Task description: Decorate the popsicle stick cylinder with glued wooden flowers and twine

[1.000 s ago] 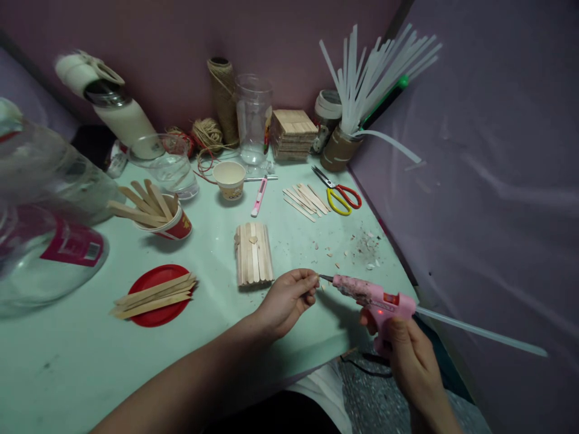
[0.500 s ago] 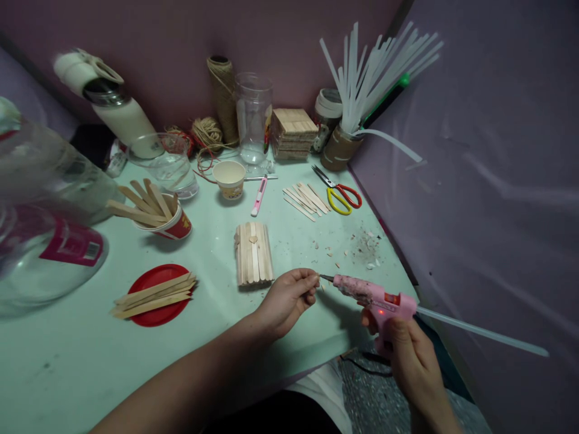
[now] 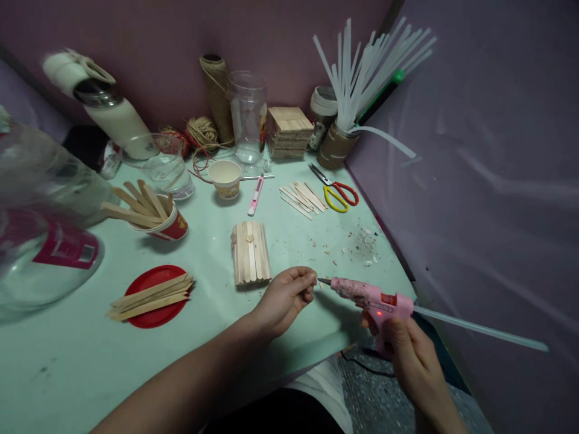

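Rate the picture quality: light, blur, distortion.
Head view: dim light, with a soft shadow on the table under the gun; the flask cap is blurred; the bottle at the left edge is stretched by the wide lens; left hand and right hand are sharp.

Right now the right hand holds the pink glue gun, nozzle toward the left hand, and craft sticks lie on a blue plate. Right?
Not blue: the head view shows the craft sticks on a red plate. The right hand does hold the pink glue gun.
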`<move>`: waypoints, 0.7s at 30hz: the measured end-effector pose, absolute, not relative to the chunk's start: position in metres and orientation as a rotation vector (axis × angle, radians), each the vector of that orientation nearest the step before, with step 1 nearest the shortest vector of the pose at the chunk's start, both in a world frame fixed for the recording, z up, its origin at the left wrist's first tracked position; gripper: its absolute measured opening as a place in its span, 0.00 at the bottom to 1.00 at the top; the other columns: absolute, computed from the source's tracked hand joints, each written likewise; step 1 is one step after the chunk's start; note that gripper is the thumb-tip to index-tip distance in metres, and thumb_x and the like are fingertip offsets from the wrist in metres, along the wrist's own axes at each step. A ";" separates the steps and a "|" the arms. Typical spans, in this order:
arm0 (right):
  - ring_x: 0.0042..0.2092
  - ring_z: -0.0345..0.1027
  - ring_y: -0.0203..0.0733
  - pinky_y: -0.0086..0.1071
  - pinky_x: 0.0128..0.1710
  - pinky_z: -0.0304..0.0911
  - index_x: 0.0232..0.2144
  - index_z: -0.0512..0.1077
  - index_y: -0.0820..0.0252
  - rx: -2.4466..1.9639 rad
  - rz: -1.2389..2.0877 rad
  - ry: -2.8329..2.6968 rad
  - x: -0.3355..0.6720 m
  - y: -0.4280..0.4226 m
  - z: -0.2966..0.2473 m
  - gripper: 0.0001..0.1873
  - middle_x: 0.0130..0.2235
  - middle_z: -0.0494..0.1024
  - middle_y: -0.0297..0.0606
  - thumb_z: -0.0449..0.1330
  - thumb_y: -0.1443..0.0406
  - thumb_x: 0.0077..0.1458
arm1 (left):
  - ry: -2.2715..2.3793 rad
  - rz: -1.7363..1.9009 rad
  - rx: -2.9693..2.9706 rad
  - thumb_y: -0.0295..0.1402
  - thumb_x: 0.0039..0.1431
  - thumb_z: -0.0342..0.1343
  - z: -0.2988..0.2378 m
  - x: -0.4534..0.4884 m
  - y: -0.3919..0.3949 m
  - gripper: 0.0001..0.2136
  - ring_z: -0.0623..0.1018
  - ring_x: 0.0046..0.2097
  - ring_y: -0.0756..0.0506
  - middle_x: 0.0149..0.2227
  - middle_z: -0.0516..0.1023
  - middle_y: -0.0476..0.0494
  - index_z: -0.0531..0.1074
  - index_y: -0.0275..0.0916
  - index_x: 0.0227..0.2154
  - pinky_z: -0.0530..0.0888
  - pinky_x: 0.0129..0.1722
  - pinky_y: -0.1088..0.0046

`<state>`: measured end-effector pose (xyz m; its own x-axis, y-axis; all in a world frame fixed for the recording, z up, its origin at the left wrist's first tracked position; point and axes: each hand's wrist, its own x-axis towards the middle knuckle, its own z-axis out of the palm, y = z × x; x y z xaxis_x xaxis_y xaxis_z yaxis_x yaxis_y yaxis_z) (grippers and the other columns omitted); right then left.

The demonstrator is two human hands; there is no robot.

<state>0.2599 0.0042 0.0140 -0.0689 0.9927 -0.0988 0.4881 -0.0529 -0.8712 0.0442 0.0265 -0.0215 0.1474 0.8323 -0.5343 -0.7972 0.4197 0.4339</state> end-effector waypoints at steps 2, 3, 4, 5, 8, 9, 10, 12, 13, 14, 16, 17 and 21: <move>0.20 0.58 0.35 0.28 0.17 0.55 0.28 0.76 0.60 -1.596 1.041 -1.636 0.265 0.002 0.014 0.28 0.20 0.67 0.34 0.52 0.44 0.61 | 0.806 1.175 0.051 0.32 0.40 0.73 -0.022 0.045 0.026 0.15 0.67 0.28 0.55 0.27 0.71 0.48 0.73 0.32 0.27 0.62 0.28 0.79; 0.20 0.58 0.36 0.28 0.17 0.55 0.29 0.76 0.60 -1.598 1.035 -1.649 0.269 0.002 0.013 0.28 0.21 0.68 0.34 0.51 0.45 0.61 | 0.806 1.178 0.049 0.32 0.40 0.73 -0.022 0.045 0.026 0.15 0.67 0.29 0.55 0.27 0.71 0.48 0.74 0.32 0.27 0.63 0.29 0.79; 0.21 0.58 0.36 0.28 0.18 0.55 0.31 0.76 0.60 -1.604 1.017 -1.664 0.273 0.002 0.013 0.27 0.22 0.68 0.34 0.50 0.46 0.63 | 0.808 1.181 0.047 0.32 0.39 0.74 -0.023 0.045 0.026 0.15 0.67 0.29 0.55 0.27 0.71 0.48 0.74 0.32 0.27 0.63 0.28 0.79; 0.21 0.59 0.37 0.29 0.19 0.56 0.33 0.77 0.60 -1.615 0.979 -1.682 0.277 0.004 0.012 0.26 0.23 0.69 0.35 0.49 0.47 0.64 | 0.811 1.185 0.047 0.32 0.39 0.74 -0.023 0.045 0.026 0.15 0.67 0.29 0.55 0.28 0.70 0.48 0.74 0.32 0.28 0.63 0.28 0.79; 0.29 0.66 0.42 0.34 0.28 0.63 0.41 0.76 0.59 -1.654 0.710 -1.783 0.286 0.021 0.007 0.24 0.31 0.74 0.40 0.47 0.50 0.65 | 0.831 1.193 0.067 0.33 0.41 0.73 -0.022 0.045 0.025 0.14 0.66 0.29 0.55 0.28 0.70 0.49 0.74 0.33 0.27 0.62 0.28 0.79; 0.33 0.67 0.45 0.37 0.33 0.65 0.45 0.74 0.59 -1.666 0.590 -1.830 0.289 0.030 0.004 0.23 0.36 0.75 0.43 0.47 0.51 0.65 | 0.840 1.197 0.082 0.33 0.41 0.73 -0.022 0.045 0.025 0.14 0.66 0.29 0.55 0.27 0.70 0.49 0.75 0.33 0.28 0.62 0.28 0.79; 0.38 0.68 0.49 0.40 0.38 0.65 0.49 0.72 0.59 -1.688 0.468 -1.878 0.291 0.040 0.000 0.23 0.40 0.76 0.46 0.47 0.51 0.64 | 0.849 1.203 0.100 0.33 0.42 0.72 -0.021 0.045 0.024 0.14 0.65 0.28 0.55 0.27 0.69 0.49 0.75 0.33 0.28 0.62 0.28 0.79; 0.43 0.67 0.53 0.44 0.42 0.64 0.52 0.70 0.60 -1.764 0.260 -1.957 0.294 0.061 -0.012 0.23 0.44 0.76 0.49 0.49 0.53 0.63 | 0.870 1.216 0.135 0.34 0.43 0.72 -0.020 0.046 0.024 0.13 0.65 0.28 0.55 0.26 0.69 0.50 0.75 0.33 0.28 0.62 0.29 0.78; 0.44 0.66 0.55 0.46 0.43 0.63 0.52 0.69 0.62 -1.759 0.180 -2.025 0.296 0.071 -0.019 0.23 0.45 0.75 0.52 0.48 0.54 0.63 | 0.881 1.222 0.149 0.34 0.44 0.71 -0.019 0.046 0.024 0.13 0.65 0.28 0.55 0.26 0.68 0.50 0.75 0.33 0.28 0.62 0.29 0.78; 0.43 0.65 0.56 0.48 0.44 0.62 0.51 0.69 0.65 -1.748 0.087 -2.077 0.298 0.079 -0.026 0.24 0.43 0.75 0.54 0.49 0.55 0.62 | 0.894 1.226 0.161 0.34 0.44 0.71 -0.019 0.046 0.025 0.13 0.64 0.28 0.55 0.26 0.68 0.50 0.75 0.33 0.28 0.63 0.29 0.78; 0.43 0.64 0.57 0.50 0.46 0.60 0.51 0.69 0.68 -1.717 -0.028 -2.164 0.301 0.091 -0.037 0.23 0.43 0.75 0.57 0.50 0.56 0.62 | 0.917 1.231 0.180 0.35 0.44 0.71 -0.018 0.046 0.025 0.13 0.64 0.28 0.55 0.26 0.69 0.51 0.74 0.34 0.28 0.63 0.30 0.77; 0.43 0.63 0.57 0.50 0.46 0.60 0.50 0.69 0.68 -1.699 -0.058 -2.196 0.302 0.093 -0.040 0.22 0.43 0.75 0.57 0.50 0.57 0.62 | 0.925 1.231 0.186 0.35 0.44 0.71 -0.018 0.046 0.025 0.13 0.65 0.28 0.55 0.26 0.69 0.51 0.74 0.34 0.28 0.63 0.30 0.77; 0.47 0.62 0.59 0.48 0.44 0.57 0.50 0.70 0.63 -1.738 -0.125 -2.208 0.294 0.083 -0.029 0.20 0.47 0.73 0.55 0.51 0.57 0.63 | 0.928 1.218 0.205 0.35 0.47 0.70 -0.020 0.046 0.025 0.12 0.65 0.28 0.55 0.25 0.68 0.52 0.73 0.34 0.29 0.63 0.31 0.77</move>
<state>0.2935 0.0828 -0.0294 -0.2033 0.9296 0.3075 0.9584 0.2532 -0.1316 0.0457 0.0246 -0.0202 0.0431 0.8661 -0.4981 -0.7105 0.3771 0.5942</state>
